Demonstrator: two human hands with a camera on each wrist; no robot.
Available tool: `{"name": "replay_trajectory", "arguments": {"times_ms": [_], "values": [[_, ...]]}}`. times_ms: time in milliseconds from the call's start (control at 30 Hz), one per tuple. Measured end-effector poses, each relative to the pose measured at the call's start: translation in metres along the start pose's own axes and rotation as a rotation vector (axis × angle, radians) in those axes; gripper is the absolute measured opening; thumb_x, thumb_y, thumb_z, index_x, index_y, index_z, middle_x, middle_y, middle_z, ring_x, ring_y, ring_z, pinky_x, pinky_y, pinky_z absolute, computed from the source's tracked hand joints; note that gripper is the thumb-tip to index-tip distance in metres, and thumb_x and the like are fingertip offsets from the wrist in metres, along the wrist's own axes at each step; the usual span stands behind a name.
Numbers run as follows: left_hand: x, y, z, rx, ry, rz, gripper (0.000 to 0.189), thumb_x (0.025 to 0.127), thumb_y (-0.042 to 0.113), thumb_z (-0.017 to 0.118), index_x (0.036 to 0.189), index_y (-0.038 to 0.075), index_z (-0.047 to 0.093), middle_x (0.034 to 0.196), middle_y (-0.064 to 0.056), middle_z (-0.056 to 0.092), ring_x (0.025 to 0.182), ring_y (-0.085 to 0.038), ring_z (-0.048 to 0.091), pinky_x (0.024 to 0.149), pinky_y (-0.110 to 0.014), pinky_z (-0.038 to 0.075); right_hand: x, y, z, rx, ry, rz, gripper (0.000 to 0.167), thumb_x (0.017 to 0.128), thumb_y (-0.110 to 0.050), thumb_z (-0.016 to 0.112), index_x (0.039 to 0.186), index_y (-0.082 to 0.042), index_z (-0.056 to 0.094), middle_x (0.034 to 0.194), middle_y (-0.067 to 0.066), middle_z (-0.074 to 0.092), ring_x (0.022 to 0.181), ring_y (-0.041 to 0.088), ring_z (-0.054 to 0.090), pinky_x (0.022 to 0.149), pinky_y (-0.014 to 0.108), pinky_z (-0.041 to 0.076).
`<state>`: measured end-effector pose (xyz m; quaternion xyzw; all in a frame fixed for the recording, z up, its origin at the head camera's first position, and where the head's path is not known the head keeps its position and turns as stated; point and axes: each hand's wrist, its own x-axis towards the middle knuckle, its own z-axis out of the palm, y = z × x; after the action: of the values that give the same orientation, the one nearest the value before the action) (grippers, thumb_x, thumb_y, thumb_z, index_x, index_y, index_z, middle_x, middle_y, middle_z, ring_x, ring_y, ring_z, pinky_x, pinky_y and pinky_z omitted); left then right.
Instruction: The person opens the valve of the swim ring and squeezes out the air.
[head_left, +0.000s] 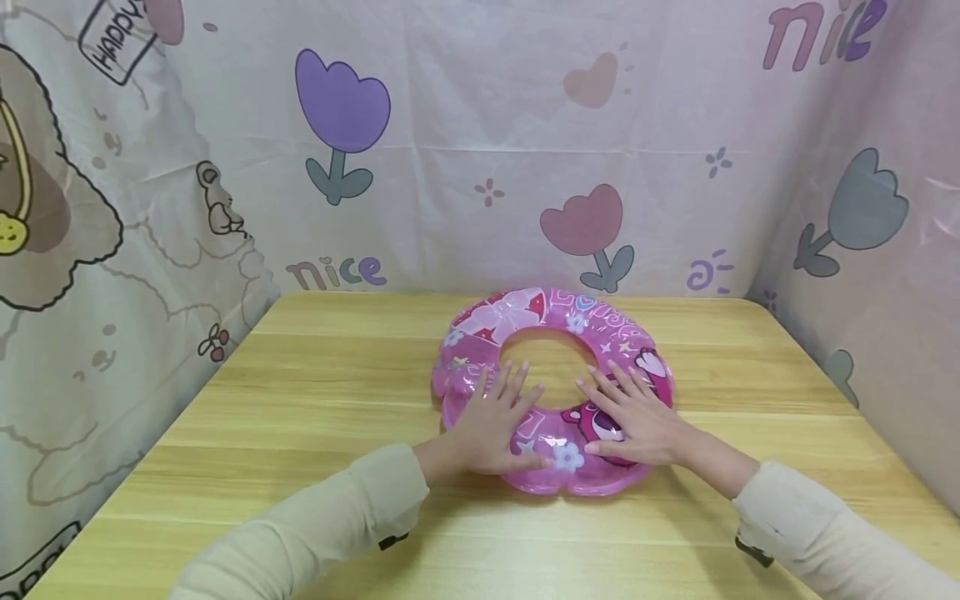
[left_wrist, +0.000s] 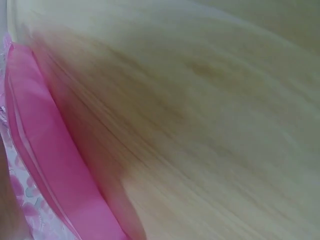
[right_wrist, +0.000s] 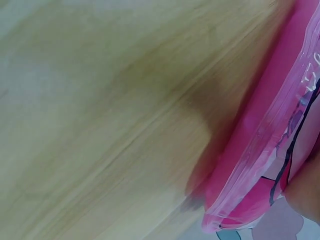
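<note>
A pink inflatable swim ring (head_left: 567,479), printed with flowers, a bow and a cartoon bear, lies puffed up on the wooden table. On its near left part rests my left hand (head_left: 495,425), fingers spread and pointing away, thumb toward the middle. My right hand (head_left: 637,421) lies the same way on the near right part, over some of the bear print. Both palms face down, and their undersides are hidden. The left wrist view catches the ring's pink side wall (left_wrist: 55,145) at its left edge. The right wrist view has the ring's seam and side (right_wrist: 255,130) along the right.
The light wooden tabletop (head_left: 315,383) extends around the ring on all sides. Printed cloth with tulips hangs as a back wall (head_left: 450,100) and along the left and right sides. Dark bands (head_left: 393,542) show under the sleeve cuffs.
</note>
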<state>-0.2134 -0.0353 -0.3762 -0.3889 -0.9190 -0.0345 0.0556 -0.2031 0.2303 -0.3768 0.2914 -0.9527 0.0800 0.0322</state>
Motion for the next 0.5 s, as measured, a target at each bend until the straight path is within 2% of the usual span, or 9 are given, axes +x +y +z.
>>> {"name": "replay_trajectory", "arguments": {"times_ms": [300, 500], "values": [[-0.0008, 0.0005, 0.0045, 0.046, 0.005, 0.018, 0.09, 0.081, 0.071, 0.042, 0.149, 0.016, 0.021, 0.155, -0.019, 0.011, 0.143, -0.039, 0.006, 0.113, -0.06, 0.008, -0.001, -0.001, 0.0033, -0.018, 0.03, -0.022, 0.083, 0.08, -0.058, 0.057, 0.145, -0.013, 0.032, 0.152, 0.02, 0.025, 0.139, 0.045, 0.017, 0.112, 0.06, 0.009], [-0.0015, -0.0005, 0.0075, 0.079, -0.007, 0.018, 0.089, 0.081, 0.071, 0.042, 0.149, 0.018, 0.022, 0.155, -0.019, 0.013, 0.143, -0.039, 0.009, 0.113, -0.06, 0.007, 0.0001, -0.0037, 0.0043, -0.033, 0.004, -0.009, 0.083, 0.082, -0.059, 0.055, 0.145, -0.012, 0.032, 0.152, 0.019, 0.024, 0.14, 0.043, 0.015, 0.113, 0.059, 0.008]]}}
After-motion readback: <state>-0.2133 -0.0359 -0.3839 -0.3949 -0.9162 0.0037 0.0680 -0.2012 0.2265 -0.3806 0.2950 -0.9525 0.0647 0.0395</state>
